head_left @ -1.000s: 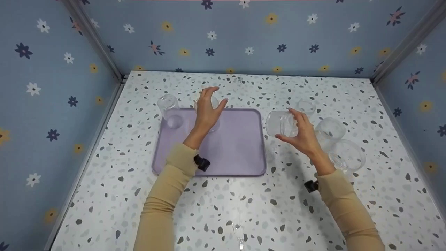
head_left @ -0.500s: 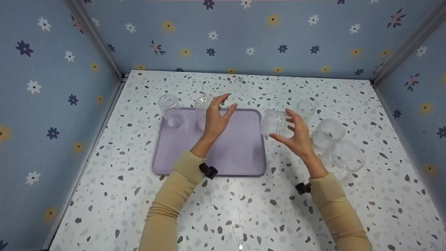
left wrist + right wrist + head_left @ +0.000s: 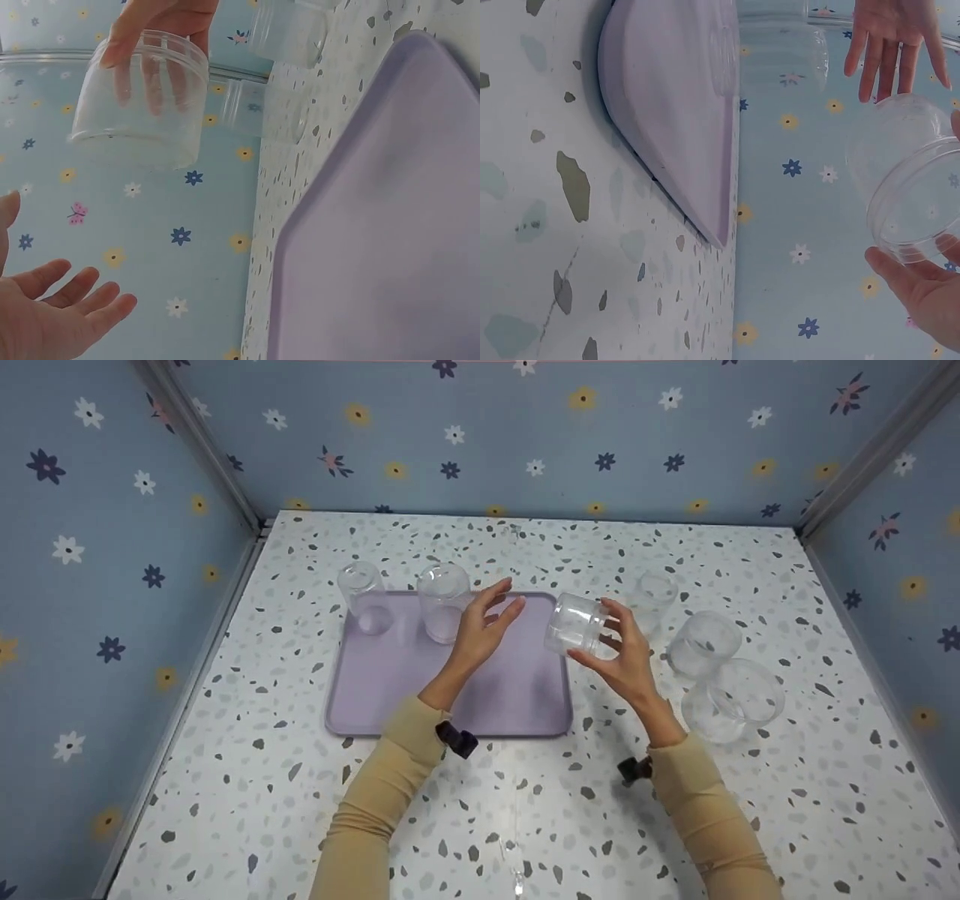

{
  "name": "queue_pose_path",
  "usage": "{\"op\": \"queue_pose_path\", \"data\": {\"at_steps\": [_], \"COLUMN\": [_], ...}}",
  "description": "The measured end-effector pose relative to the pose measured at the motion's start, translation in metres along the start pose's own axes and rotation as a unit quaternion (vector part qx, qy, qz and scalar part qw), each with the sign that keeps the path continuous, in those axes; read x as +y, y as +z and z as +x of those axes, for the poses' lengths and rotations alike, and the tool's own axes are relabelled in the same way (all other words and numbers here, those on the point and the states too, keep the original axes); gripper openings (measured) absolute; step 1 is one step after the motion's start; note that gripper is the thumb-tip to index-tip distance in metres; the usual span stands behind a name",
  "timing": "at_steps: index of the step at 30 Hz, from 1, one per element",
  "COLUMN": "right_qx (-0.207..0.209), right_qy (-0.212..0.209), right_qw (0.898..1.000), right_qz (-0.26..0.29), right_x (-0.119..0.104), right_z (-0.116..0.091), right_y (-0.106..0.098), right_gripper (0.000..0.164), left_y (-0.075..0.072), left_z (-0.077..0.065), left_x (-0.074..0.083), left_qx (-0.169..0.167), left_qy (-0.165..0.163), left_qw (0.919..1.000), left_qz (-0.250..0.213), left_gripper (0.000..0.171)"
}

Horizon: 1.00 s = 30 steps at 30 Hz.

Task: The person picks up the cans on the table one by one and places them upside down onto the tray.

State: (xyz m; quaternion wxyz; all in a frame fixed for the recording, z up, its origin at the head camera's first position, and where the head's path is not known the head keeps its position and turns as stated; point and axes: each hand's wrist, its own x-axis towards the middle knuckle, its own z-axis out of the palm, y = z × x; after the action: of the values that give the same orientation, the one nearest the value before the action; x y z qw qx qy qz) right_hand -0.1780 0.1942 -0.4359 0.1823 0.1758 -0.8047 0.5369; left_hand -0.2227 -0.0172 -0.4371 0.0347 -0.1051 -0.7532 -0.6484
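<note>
A clear plastic jar [image 3: 576, 622], tilted on its side, is held by the rim end in my right hand [image 3: 626, 656], above the right edge of the purple tray [image 3: 450, 705]. In the right wrist view the thumb and fingers grip around the threaded mouth of the jar [image 3: 907, 165]. My left hand [image 3: 480, 630] hovers over the tray with fingers spread, holding nothing, apart from the jar. Two clear jars stand on the tray's back part: a narrow one [image 3: 364, 596] at the left and a wider one [image 3: 444, 604] just beyond my left hand.
Right of the tray, several clear jars stand on the speckled table [image 3: 510, 810]: a small one [image 3: 655, 592] at the back, a medium one [image 3: 705, 643], and a large one [image 3: 735, 701] nearest the front. Flower-patterned walls [image 3: 525, 442] enclose the back and sides.
My right hand has carried the jar leftward to the tray's edge, tilting it more. The left hand has moved right and toward the front, away from the wider jar on the tray.
</note>
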Motion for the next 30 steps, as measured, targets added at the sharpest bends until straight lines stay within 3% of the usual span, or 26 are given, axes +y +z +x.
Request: {"op": "queue_pose_path", "data": {"at_steps": [8,18,30], "right_qx": [-0.014,-0.016,-0.043], "right_qy": [0.034,0.040,0.037], "right_qw": [0.997,0.993,0.987], "right_qz": [0.066,0.110,0.152], "right_x": [0.009,0.016,0.020], "right_z": [-0.003,-0.004,-0.006], "right_y": [0.009,0.017,0.024], "right_gripper": [0.075,0.074,0.076], "left_y": [0.005,0.015,0.022], "left_z": [-0.018,-0.022,-0.019], "left_x": [0.025,0.020,0.010], "left_qx": [-0.051,-0.107,-0.127], "left_qy": [-0.011,-0.029,-0.034], "left_qw": [0.9986,0.9939,0.9886], "left_qz": [-0.007,0.002,-0.074], "left_gripper": [0.054,0.065,0.068]}}
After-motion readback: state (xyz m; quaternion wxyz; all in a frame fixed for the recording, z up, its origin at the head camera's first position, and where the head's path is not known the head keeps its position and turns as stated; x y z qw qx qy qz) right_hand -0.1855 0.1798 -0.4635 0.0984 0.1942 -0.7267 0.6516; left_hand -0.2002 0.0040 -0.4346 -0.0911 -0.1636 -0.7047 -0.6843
